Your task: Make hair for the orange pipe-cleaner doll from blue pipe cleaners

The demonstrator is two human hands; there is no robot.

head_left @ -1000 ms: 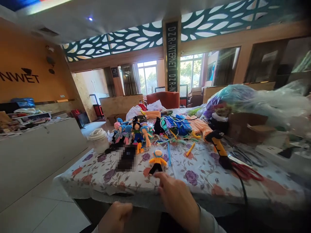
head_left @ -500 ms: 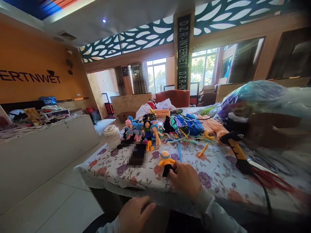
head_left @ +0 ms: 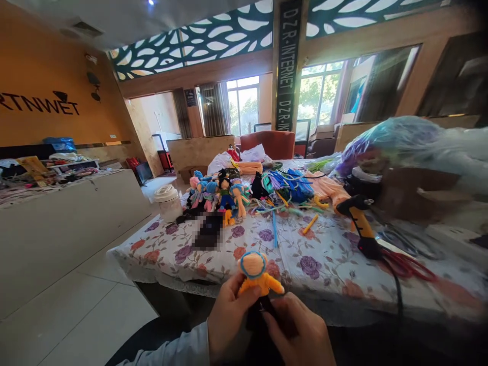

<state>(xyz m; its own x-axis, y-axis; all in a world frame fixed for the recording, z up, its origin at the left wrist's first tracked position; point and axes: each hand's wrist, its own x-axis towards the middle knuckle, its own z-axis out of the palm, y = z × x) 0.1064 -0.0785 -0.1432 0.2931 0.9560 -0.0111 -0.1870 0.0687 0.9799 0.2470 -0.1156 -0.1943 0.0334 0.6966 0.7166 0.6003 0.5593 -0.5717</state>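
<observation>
A small doll (head_left: pixel 260 284) with a peach head, a blue band around the head, an orange top and dark legs is held up in front of the table's near edge. My left hand (head_left: pixel 227 319) is closed around its body, with the thumb across the lower part of the orange top. Lower down and to the right, my right hand (head_left: pixel 299 328) pinches the dark lower part of the doll. The legs are mostly hidden by my fingers and dark surroundings.
A flowered tablecloth (head_left: pixel 160 251) covers the table. Several dolls (head_left: pixel 224 190), a lidded jar (head_left: pixel 168 203), and a bundle of blue fuzzy stems (head_left: pixel 299 187) stand farther back. At right lie a yellow-black glue gun (head_left: pixel 362 229) with its cord, red-handled scissors (head_left: pixel 409 264) and plastic bags (head_left: pixel 404 140).
The doll was lying on the tablecloth under my right hand. It has been lifted toward me, and my left hand has come up from below the edge and taken hold of it.
</observation>
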